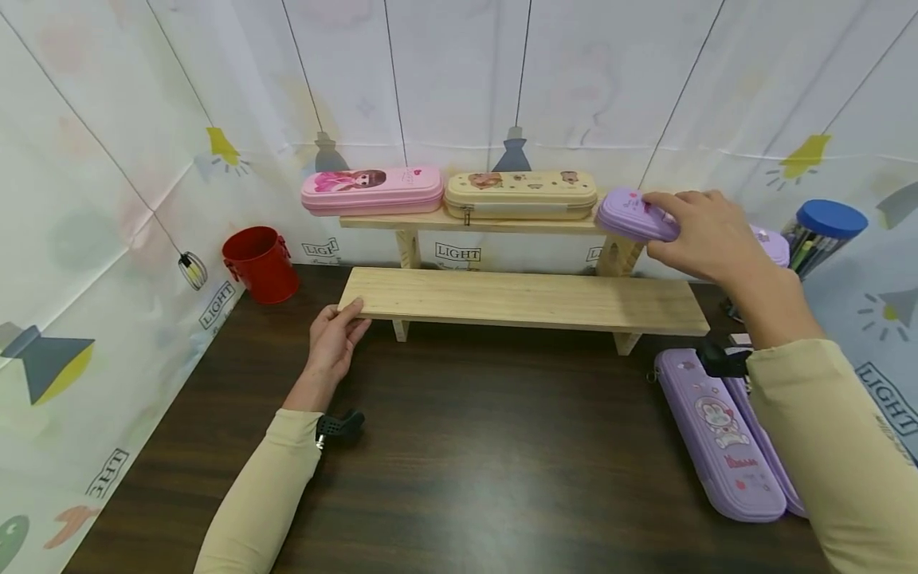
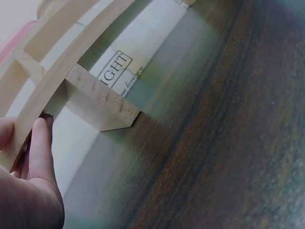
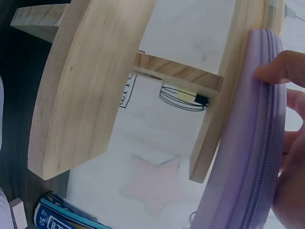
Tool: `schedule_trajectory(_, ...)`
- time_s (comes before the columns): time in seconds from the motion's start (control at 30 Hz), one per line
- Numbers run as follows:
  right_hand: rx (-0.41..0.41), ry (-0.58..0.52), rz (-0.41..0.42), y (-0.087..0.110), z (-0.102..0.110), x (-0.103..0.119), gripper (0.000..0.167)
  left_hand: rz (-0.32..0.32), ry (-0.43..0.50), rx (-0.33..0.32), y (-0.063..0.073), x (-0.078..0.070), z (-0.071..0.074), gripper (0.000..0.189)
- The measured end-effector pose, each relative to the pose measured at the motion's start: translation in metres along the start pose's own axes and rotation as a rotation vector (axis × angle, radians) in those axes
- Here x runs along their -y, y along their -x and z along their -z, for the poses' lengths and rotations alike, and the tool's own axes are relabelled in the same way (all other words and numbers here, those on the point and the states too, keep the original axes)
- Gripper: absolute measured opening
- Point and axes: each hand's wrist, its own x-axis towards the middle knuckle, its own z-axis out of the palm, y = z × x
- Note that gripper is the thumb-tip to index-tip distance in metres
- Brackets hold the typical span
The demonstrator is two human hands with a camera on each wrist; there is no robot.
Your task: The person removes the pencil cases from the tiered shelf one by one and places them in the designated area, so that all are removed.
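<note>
My right hand (image 1: pixel 706 235) grips a purple zip pencil case (image 1: pixel 634 214) from above, at the right end of the upper shelf of a two-tier wooden rack (image 1: pixel 523 299). In the right wrist view, thumb and fingers hold the case (image 3: pixel 238 143) across its zipped side, along the upper board. My left hand (image 1: pixel 335 343) pinches the left front corner of the lower board, thumb on top and fingers beneath; the left wrist view shows the same hold. Beside the purple case on the upper shelf lie a cream bear-print pencil case (image 1: pixel 519 195) and a pink doll-print pencil case (image 1: pixel 373 191).
Two more purple cases lie on the dark table (image 1: pixel 459 446) at right, the nearer one (image 1: pixel 720 434) partly covering the other. A red bucket (image 1: pixel 260 263) stands at back left. Behind my right arm is a blue-lidded tub of pens (image 1: pixel 825 231). Printed curtain surrounds the table.
</note>
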Motion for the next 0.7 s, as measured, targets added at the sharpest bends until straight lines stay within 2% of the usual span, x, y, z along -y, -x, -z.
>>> schedule_trajectory(0.27, 0.006, -0.083, 0.006, 0.027, -0.003, 0.009, 0.075, -0.028, -0.023, -0.005, 0.002, 0.000, -0.002, 0.025)
schedule_trajectory(0.47, 0.043, -0.131, -0.017, 0.055, -0.014, 0.018, 0.081, -0.016, -0.013, -0.009, 0.000, 0.001, -0.001, 0.026)
schedule_trajectory(0.7, 0.069, -0.172, -0.018, 0.073, -0.026, 0.031, 0.081, -0.006, 0.012, -0.005, 0.000, -0.001, 0.000, 0.027)
